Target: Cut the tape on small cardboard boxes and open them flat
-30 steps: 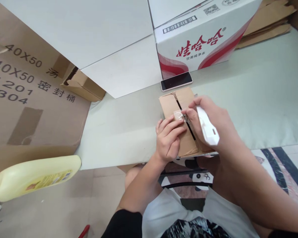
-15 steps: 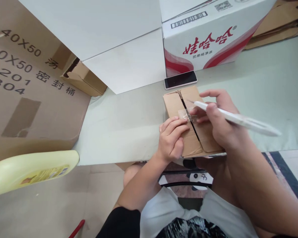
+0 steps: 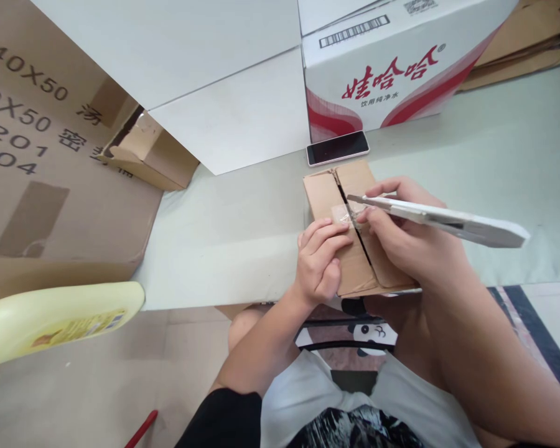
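Observation:
A small brown cardboard box [image 3: 324, 190] sits near the table's front edge, a dark gap running between its top flaps. A piece of clear tape [image 3: 340, 214] bridges that gap. My left hand [image 3: 320, 258] holds the box from the left, fingers laid over the left flap and touching the tape's edge. In my right hand [image 3: 401, 230], over the right flap, is a white utility knife [image 3: 466, 225]. Its blade is out and points left, close above the gap. The right fingertips are beside the tape; whether they touch it I cannot tell.
Behind the box lies a phone [image 3: 338, 148], in front of a white and red carton [image 3: 373, 93]. Large white boxes [image 3: 233, 118] stand at the back left. A big brown carton [image 3: 74, 205] and a pale yellow bottle [image 3: 65, 320] are at left. Flattened cardboard [image 3: 518, 62] lies back right.
My right hand has turned the knife from steeply raised to nearly level, its blade now pointing left over the box. My left hand stays on the box. The view has shifted slightly.

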Motion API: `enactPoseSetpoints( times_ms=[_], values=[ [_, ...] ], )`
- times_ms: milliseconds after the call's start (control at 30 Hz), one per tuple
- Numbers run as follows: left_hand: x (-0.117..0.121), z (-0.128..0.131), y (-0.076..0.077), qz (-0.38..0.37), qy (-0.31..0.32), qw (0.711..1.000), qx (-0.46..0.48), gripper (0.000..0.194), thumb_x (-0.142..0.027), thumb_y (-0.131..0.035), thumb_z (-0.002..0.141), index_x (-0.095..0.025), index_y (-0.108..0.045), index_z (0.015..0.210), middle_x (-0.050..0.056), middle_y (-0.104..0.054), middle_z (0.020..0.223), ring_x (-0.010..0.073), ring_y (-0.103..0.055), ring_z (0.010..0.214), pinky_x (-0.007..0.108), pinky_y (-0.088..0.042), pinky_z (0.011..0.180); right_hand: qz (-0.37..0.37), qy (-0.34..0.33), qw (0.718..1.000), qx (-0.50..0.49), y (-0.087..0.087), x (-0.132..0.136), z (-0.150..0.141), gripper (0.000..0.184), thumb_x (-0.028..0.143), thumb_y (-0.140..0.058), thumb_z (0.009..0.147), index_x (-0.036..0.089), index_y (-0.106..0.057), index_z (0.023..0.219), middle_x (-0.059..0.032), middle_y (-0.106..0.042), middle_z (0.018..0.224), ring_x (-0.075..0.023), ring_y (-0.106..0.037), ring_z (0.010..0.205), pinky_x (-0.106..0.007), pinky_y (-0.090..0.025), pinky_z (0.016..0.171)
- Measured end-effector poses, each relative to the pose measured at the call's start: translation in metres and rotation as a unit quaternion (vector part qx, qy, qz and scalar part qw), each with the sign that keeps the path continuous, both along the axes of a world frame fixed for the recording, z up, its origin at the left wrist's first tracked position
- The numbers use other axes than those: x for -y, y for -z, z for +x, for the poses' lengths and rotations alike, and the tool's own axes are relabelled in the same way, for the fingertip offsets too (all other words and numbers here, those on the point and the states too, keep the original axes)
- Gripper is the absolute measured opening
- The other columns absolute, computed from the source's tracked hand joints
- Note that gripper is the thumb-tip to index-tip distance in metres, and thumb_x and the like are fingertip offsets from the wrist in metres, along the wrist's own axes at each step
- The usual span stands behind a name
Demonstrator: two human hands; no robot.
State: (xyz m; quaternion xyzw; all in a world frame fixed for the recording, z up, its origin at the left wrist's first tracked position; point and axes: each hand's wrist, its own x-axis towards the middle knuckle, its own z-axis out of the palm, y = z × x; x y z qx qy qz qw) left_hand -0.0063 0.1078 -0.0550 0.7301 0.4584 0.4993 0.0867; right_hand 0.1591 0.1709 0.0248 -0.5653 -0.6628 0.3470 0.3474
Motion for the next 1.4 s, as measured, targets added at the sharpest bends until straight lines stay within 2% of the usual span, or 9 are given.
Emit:
enactPoseSetpoints(
  times_ms=[100, 200, 600, 833, 967, 1133, 1400],
  values=[
    [0.0, 0.0, -0.002, -0.004, 0.001, 1.0, -0.004, 0.038, -0.031, -0.037, 0.098, -0.017, -0.07, 0.114, 0.012, -0.074, 0.127, 0.0292, -0.059, 0.131, 0.048, -0.046, 0.115, 0.0, 0.009, 1.0, 0.004, -0.001, 0.001, -0.002, 0.02, 0.04, -0.056, 0.083, 0.025, -0.06, 0.096, -0.0024, -0.075, 0.082, -0.024, -0.067, 0.074, -0.046, -0.05, 0.083],
    [0.001, -0.001, -0.003, -0.002, 0.006, 1.0, -0.001, 0.037, -0.029, -0.039, 0.098, -0.016, -0.069, 0.113, 0.012, -0.074, 0.127, 0.0283, -0.059, 0.131, 0.047, -0.045, 0.115, 0.007, 0.005, 1.0, 0.015, -0.005, 0.002, -0.004, 0.016, 0.038, -0.056, 0.083, 0.025, -0.058, 0.092, -0.0033, -0.073, 0.081, -0.0235, -0.067, 0.074, -0.045, -0.05, 0.082],
    [0.002, -0.001, -0.004, -0.008, 0.01, 1.0, -0.006, 0.036, -0.027, -0.04, 0.097, -0.016, -0.07, 0.114, 0.013, -0.074, 0.128, 0.0287, -0.058, 0.133, 0.046, -0.044, 0.116, 0.033, 0.007, 0.997, 0.076, -0.003, 0.003, -0.004, 0.022, 0.041, -0.056, 0.082, 0.025, -0.066, 0.092, -0.0085, -0.077, 0.091, -0.0294, -0.069, 0.08, -0.044, -0.05, 0.075],
    [0.002, -0.001, -0.005, -0.01, 0.008, 1.0, 0.003, 0.036, -0.029, -0.041, 0.098, -0.016, -0.07, 0.113, 0.012, -0.074, 0.129, 0.0275, -0.057, 0.134, 0.046, -0.044, 0.117, 0.026, 0.008, 0.995, 0.094, -0.005, 0.003, -0.007, 0.026, 0.044, -0.053, 0.081, 0.024, -0.065, 0.093, -0.0101, -0.077, 0.094, -0.0315, -0.07, 0.082, -0.044, -0.05, 0.075],
    [0.002, -0.002, -0.005, -0.007, 0.009, 1.0, -0.002, 0.036, -0.03, -0.04, 0.098, -0.017, -0.07, 0.113, 0.012, -0.074, 0.128, 0.0279, -0.059, 0.133, 0.046, -0.046, 0.115, 0.025, -0.005, 0.995, 0.099, -0.007, 0.003, -0.006, 0.02, 0.041, -0.054, 0.082, 0.025, -0.063, 0.091, -0.0096, -0.078, 0.094, -0.0298, -0.071, 0.081, -0.041, -0.049, 0.076],
    [0.002, -0.001, -0.002, -0.008, 0.004, 1.0, -0.003, 0.038, -0.031, -0.039, 0.099, -0.017, -0.07, 0.114, 0.012, -0.074, 0.127, 0.0284, -0.059, 0.132, 0.048, -0.046, 0.115, 0.025, -0.022, 0.993, 0.117, -0.01, 0.003, -0.006, 0.013, 0.035, -0.054, 0.083, 0.027, -0.062, 0.089, -0.006, -0.078, 0.085, -0.0252, -0.067, 0.07, -0.035, -0.046, 0.068],
    [0.001, -0.001, -0.003, -0.006, 0.013, 1.0, 0.01, 0.036, -0.03, -0.041, 0.099, -0.017, -0.069, 0.115, 0.011, -0.074, 0.128, 0.0274, -0.058, 0.133, 0.046, -0.045, 0.116, 0.033, -0.011, 0.992, 0.118, -0.006, 0.004, -0.004, 0.015, 0.037, -0.053, 0.081, 0.027, -0.063, 0.086, -0.0041, -0.077, 0.083, -0.0235, -0.065, 0.067, -0.034, -0.046, 0.067]
  ],
)
